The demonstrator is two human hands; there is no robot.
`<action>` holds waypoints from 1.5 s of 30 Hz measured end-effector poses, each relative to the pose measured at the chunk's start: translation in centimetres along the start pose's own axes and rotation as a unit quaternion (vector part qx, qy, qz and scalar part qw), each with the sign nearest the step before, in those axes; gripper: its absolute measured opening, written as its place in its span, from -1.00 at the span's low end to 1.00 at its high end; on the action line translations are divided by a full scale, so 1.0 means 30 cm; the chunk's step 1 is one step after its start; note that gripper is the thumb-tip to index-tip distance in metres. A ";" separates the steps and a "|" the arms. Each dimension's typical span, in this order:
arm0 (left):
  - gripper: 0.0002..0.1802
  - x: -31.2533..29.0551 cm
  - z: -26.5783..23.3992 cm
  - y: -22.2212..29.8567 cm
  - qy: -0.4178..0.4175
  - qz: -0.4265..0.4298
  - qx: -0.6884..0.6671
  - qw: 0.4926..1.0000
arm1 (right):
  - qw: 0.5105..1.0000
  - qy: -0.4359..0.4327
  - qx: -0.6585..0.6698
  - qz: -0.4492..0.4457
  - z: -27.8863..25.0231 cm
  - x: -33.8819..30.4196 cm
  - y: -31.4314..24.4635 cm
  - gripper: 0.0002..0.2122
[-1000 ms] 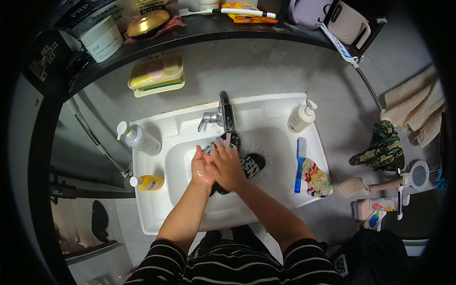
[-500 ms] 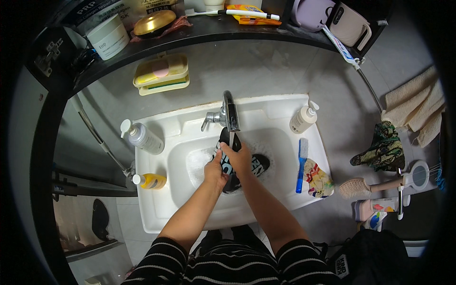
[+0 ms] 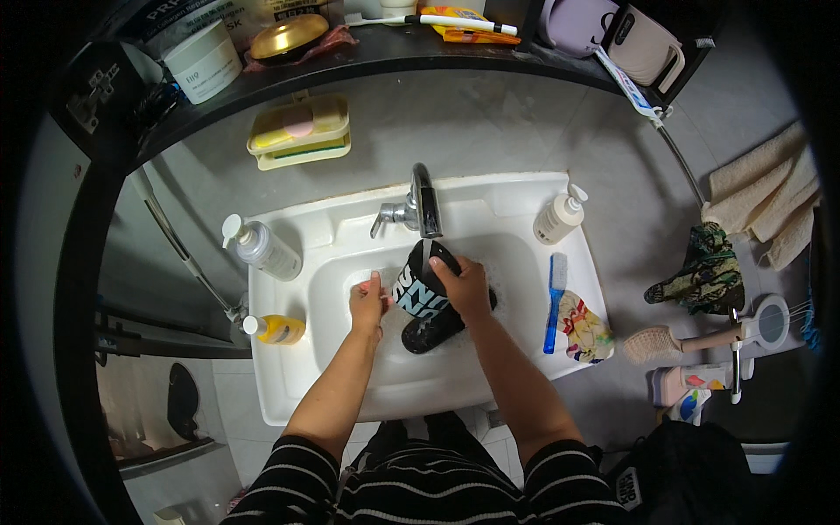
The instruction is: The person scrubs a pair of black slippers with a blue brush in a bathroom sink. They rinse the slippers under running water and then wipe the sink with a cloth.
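Seen from above, a person in a black and white striped top [image 3: 420, 490] leans over a white sink [image 3: 289, 385], both forearms reaching up into the basin. The right hand [image 3: 462, 289] is closed over the top of a black cloth item with pale lettering [image 3: 418, 296], holding it in the middle of the basin right under the spout. The left hand [image 3: 367, 304] sits just beside the cloth on its left side, fingers loosely curled and touching its edge; whether it actually grips the cloth cannot be told. A metal tap [image 3: 422, 203] stands at the back of the basin. On the sink's left rim lie a small yellow bottle [image 3: 276, 329] and, further back, a clear pump bottle [image 3: 261, 248]. On the right rim lie a blue brush [image 3: 553, 299] and a patterned cloth [image 3: 584, 327], with a white pump bottle [image 3: 558, 217] behind them. Further right, well apart from the sink, hang beige towels [image 3: 761, 192]. On the wall behind the tap sits a yellow soap tray [image 3: 299, 133], and above it a dark shelf [image 3: 420, 48] carries jars and tubes.
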State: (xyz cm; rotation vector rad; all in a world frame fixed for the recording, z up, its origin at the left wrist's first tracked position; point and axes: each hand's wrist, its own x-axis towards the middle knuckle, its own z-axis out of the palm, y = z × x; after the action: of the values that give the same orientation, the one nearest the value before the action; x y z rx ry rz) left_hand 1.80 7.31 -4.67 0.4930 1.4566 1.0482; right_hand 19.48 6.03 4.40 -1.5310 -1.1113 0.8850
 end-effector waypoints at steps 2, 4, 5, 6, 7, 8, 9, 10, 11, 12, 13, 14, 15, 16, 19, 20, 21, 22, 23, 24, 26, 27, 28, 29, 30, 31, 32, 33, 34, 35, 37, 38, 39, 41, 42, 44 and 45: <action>-0.54 -0.025 0.007 0.014 -0.048 0.078 0.057 0.994 | 0.997 -0.020 0.041 0.064 -0.044 0.017 -0.058 -0.67; -0.55 0.003 -0.025 -0.020 -0.174 0.132 0.030 0.975 | 0.968 -0.021 0.184 0.172 -0.057 0.040 -0.068 -0.68; -0.54 -0.002 -0.024 -0.009 -0.197 0.069 0.018 0.978 | 0.956 -0.014 0.229 0.185 -0.067 0.057 -0.048 -0.66; -0.56 -0.012 -0.020 -0.001 -0.200 0.057 0.047 0.977 | 0.941 -0.008 0.275 0.197 -0.073 0.068 -0.033 -0.64; -0.58 -0.025 -0.018 0.009 -0.203 0.045 0.077 0.975 | 0.937 -0.001 0.277 0.214 -0.080 0.069 -0.022 -0.64; -0.59 -0.041 -0.019 0.020 -0.204 0.032 0.106 0.973 | 0.932 0.004 0.278 0.231 -0.082 0.063 -0.041 -0.63; -0.61 -0.051 -0.022 0.021 -0.190 0.058 0.128 0.972 | 0.927 0.008 0.280 0.249 -0.081 0.061 -0.050 -0.63; -0.62 -0.054 -0.036 0.020 -0.156 0.072 0.150 0.974 | 0.900 -0.016 0.357 0.250 -0.075 0.058 -0.034 -0.62; -0.61 -0.054 -0.048 0.022 -0.125 0.087 0.171 0.973 | 0.867 -0.037 0.431 0.247 -0.077 0.055 0.000 -0.60; -0.61 -0.052 -0.060 0.024 -0.094 0.103 0.192 0.971 | 0.856 -0.021 0.441 0.268 -0.069 0.072 0.104 -0.58; -0.50 -0.022 -0.085 0.001 -0.030 0.165 0.249 0.954 | 0.844 -0.004 0.451 0.289 -0.061 0.089 0.203 -0.55; -0.46 -0.025 -0.077 -0.002 0.006 0.182 0.271 0.945 | 0.963 -0.028 0.267 0.032 -0.053 0.112 0.457 -0.59; -0.43 -0.025 -0.086 -0.010 0.050 0.197 0.292 0.935 | 0.972 -0.054 0.052 -0.223 -0.034 0.107 0.640 -0.63; -0.40 -0.023 -0.141 -0.023 0.115 0.206 0.314 0.920 | 0.983 -0.063 -0.158 -0.067 0.060 0.045 0.546 -0.76; -0.39 -0.062 -0.207 -0.041 0.145 0.182 0.294 0.927 | 0.801 -0.259 -0.493 -0.220 0.166 -0.016 0.501 -0.80; -0.40 -0.067 -0.211 -0.052 0.145 0.174 0.286 0.931 | 0.801 -0.200 -0.501 -0.260 0.214 -0.018 0.603 -0.81; -0.43 -0.087 -0.220 -0.044 0.150 0.156 0.268 0.939 | 0.769 -0.240 -0.545 -0.234 0.249 -0.002 0.603 -0.81; -0.45 -0.110 -0.227 -0.034 0.155 0.139 0.250 0.946 | 0.732 -0.278 -0.586 -0.206 0.273 0.017 0.603 -0.81; -0.50 -0.115 -0.247 -0.035 0.152 0.128 0.234 0.952 | 0.779 -0.268 -0.555 -0.114 0.294 0.041 0.613 -0.81; -0.51 -0.115 -0.259 -0.045 0.151 0.127 0.214 0.957 | 0.816 -0.255 -0.519 -0.019 0.309 0.062 0.631 -0.81; -0.53 -0.113 -0.288 -0.068 0.150 0.123 0.174 0.965 | 0.845 -0.244 -0.471 0.066 0.321 0.095 0.649 -0.79; -0.54 -0.110 -0.306 -0.076 0.148 0.116 0.180 0.966 | 0.847 -0.249 -0.466 0.055 0.308 0.111 0.652 -0.78; -0.54 -0.106 -0.319 -0.081 0.144 0.116 0.187 0.965 | 0.850 -0.253 -0.460 0.045 0.306 0.127 0.656 -0.77; -0.54 -0.117 -0.321 -0.081 0.137 0.113 0.192 0.965 | 0.845 -0.252 -0.467 0.075 0.310 0.144 0.656 -0.78; -0.55 -0.121 -0.324 -0.083 0.131 0.110 0.198 0.965 | 0.836 -0.272 -0.471 0.069 0.305 0.153 0.654 -0.78; -0.55 -0.113 -0.327 -0.092 0.121 0.107 0.177 0.971 | 0.827 -0.291 -0.476 0.062 0.295 0.157 0.650 -0.78; -0.56 -0.114 -0.320 -0.090 0.112 0.105 0.171 0.973 | 0.818 -0.310 -0.481 0.057 0.286 0.156 0.645 -0.78; -0.56 -0.119 -0.306 -0.082 0.104 0.103 0.165 0.975 | 0.833 -0.277 -0.477 0.046 0.288 0.129 0.670 -0.78; -0.57 -0.122 -0.299 -0.080 0.095 0.102 0.159 0.977 | 0.846 -0.243 -0.473 0.035 0.292 0.080 0.710 -0.78; -0.58 -0.120 -0.303 -0.087 0.094 0.102 0.159 0.978 | 0.858 -0.212 -0.468 0.019 0.295 0.059 0.699 -0.78; -0.59 -0.111 -0.313 -0.110 0.091 0.102 0.159 0.978 | 0.842 -0.253 -0.475 0.014 0.280 0.057 0.671 -0.77; -0.60 -0.108 -0.314 -0.124 0.088 0.095 0.150 0.980 | 0.835 -0.273 -0.478 0.014 0.270 0.051 0.652 -0.77; -0.60 -0.098 -0.303 -0.128 0.079 0.093 0.144 0.982 | 0.837 -0.244 -0.488 -0.039 0.263 0.052 0.692 -0.77; -0.60 -0.098 -0.280 -0.121 0.066 0.094 0.139 0.984 | 0.832 -0.185 -0.502 -0.147 0.257 0.050 0.749 -0.77; -0.60 -0.106 -0.262 -0.109 0.061 0.097 0.141 0.983 | 0.857 -0.197 -0.467 -0.091 0.249 0.049 0.732 -0.75; -0.60 -0.108 -0.247 -0.103 0.053 0.102 0.149 0.982 | 0.913 -0.235 -0.333 0.026 0.205 0.076 0.649 -0.70; -0.61 -0.099 -0.240 -0.111 0.050 0.104 0.154 0.981 | 0.935 -0.249 -0.237 0.090 0.173 0.105 0.585 -0.67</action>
State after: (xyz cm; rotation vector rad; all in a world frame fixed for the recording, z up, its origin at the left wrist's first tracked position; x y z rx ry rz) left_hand -3.48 1.00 -6.61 0.8388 1.6955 1.0243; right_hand 19.40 9.34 -13.87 -1.8781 -1.6595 1.2395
